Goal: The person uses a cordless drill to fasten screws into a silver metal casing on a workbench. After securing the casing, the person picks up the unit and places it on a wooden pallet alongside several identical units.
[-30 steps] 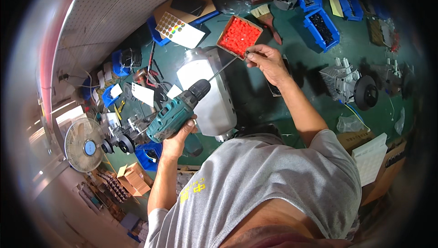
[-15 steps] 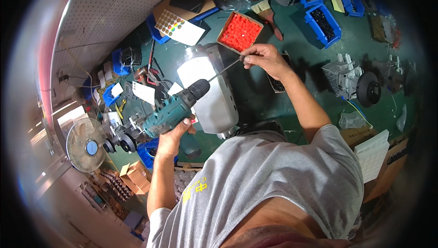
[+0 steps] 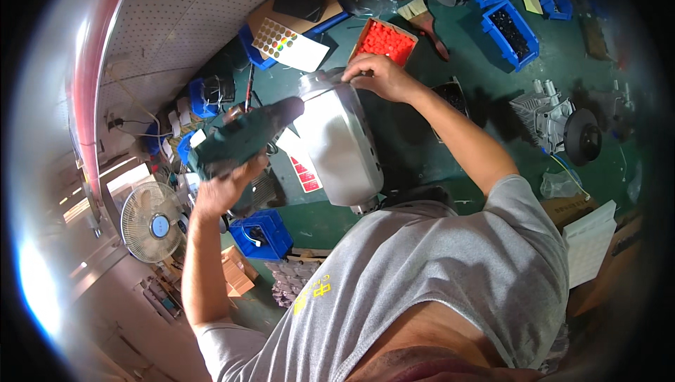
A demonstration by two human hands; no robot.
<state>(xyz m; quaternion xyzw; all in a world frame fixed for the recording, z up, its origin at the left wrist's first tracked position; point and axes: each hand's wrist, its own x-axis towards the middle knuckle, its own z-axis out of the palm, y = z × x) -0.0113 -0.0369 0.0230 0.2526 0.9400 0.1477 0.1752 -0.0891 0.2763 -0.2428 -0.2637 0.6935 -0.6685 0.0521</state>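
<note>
Left hand [image 3: 223, 186] is wrapped tight round the grip of the dark green cordless drill [image 3: 242, 137], its nose tipped at the shiny silver metal housing [image 3: 339, 144] lying on the green workbench [image 3: 422, 136]. Right hand [image 3: 380, 76] clamps the housing's top rim, just beside the orange tray of red caps [image 3: 383, 41].

Teal cordless drill [image 3: 242, 139] motion-blurred, bit not resolvable. Left hand [image 3: 223, 188] blurred too, grip unclear. Right hand [image 3: 380, 76] covers top edge of silver metal cylindrical housing [image 3: 341, 146]; housing's lower end hidden behind grey T-shirt [image 3: 436, 276].
</note>
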